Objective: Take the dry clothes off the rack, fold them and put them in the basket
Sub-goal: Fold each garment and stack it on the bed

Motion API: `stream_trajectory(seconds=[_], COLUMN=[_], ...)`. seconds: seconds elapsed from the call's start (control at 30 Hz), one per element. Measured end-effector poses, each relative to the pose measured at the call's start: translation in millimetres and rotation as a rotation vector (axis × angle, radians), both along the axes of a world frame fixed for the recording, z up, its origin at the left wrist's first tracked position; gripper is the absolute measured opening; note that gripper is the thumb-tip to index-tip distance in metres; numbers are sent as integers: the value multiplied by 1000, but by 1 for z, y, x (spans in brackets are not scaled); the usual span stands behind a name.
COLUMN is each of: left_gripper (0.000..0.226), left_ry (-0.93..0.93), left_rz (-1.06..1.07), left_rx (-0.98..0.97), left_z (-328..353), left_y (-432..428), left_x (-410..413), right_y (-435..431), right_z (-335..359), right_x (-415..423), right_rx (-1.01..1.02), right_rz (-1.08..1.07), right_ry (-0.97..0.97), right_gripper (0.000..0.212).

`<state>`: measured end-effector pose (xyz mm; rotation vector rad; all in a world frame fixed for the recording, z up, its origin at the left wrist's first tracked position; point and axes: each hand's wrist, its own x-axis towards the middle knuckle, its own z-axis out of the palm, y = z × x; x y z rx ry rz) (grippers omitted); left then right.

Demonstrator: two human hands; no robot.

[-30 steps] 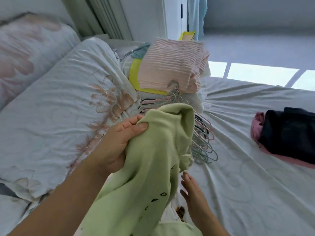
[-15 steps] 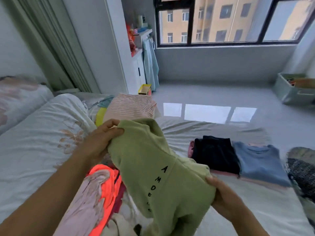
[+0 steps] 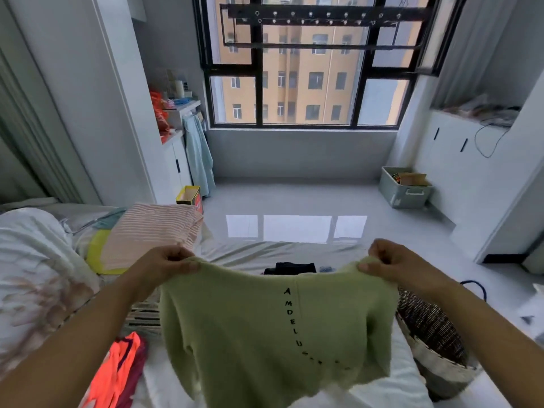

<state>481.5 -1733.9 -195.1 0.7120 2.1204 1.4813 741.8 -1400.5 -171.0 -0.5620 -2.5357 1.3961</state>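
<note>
Both hands hold a green sweater (image 3: 265, 328) spread wide above the bed (image 3: 250, 253). The left hand (image 3: 169, 262) pinches its top left corner, fingers (image 3: 188, 265) clamped tight on the cloth. The right hand (image 3: 388, 260) grips the top right corner the same way. The sweater hangs flat between them, with a line of black letters running down it. A woven basket (image 3: 432, 334) stands just right of the bed, under the right forearm. On the bed, a pink striped folded pile (image 3: 153, 234) lies far left and an orange garment (image 3: 117, 369) near left. A dark folded garment (image 3: 290, 267) shows just past the sweater's top edge. The drying rack (image 3: 312, 17) hangs high at the far window.
</note>
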Motion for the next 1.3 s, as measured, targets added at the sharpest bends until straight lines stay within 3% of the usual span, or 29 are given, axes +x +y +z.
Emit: stream_trajectory(seconds=[0.03, 0.1, 0.17, 0.23, 0.3, 0.4, 0.47, 0.53, 0.63, 0.7, 0.77, 0.83, 0.9, 1.03, 1.17, 1.27, 1.3], left_gripper=[28, 58, 68, 71, 74, 66, 29, 4, 11, 14, 15, 17, 18, 15, 28, 13, 24], left_ry=[-27, -70, -102, -76, -35, -17, 24, 59, 60, 23, -42, -75, -61, -51, -95, -17, 34], left_rz=[-3, 3, -18, -69, -90, -20, 44, 134, 224, 266, 320, 377, 382, 229, 120, -67, -132], left_rx=[33, 111, 147, 101, 42, 23, -1, -7, 9, 39, 91, 122, 96, 56, 37, -248, -407], left_z=[6, 15, 19, 24, 28, 29, 29, 24, 16, 16, 18, 16, 10, 4, 26, 35, 35], left_y=[1, 5, 11, 21, 29, 30, 26, 24, 24, 24, 19, 14, 11, 15, 7, -3, -3], left_x=[0, -5, -8, -4, 3, 7, 11, 15, 22, 25, 25, 27, 32, 53, 50, 38, 34], right_y=[9, 22, 34, 44, 49, 50, 53, 53, 47, 44, 49, 53, 65, 76, 77, 80, 80], right_z=[6, 9, -2, -13, -14, -11, -18, -30, -34, -25, -16, -14, -21, -18, -9, -2, -2], right_x=[5, 16, 27, 30, 30, 30, 31, 32, 27, 23, 23, 32, 43, 48, 44, 40, 37], right_rx=[-80, -163, -81, 31, 58, -225, -443, -461, -158, -63, -204, -263, -193, -307, -520, -593, -572], right_rz=[-6, 73, 183, 175, 85, 37, 44, 99, 108, 50, 80, 234, 292, 166, 118, 136, 134], right_ry=[5, -217, -518, -593, -480, -177, -83, -147, -246, -90, -13, -254, -427, -204, 15, 95, 76], right_gripper=[21, 18, 14, 26, 44, 47, 59, 67, 37, 26, 24, 38, 56, 43, 64, 59, 58])
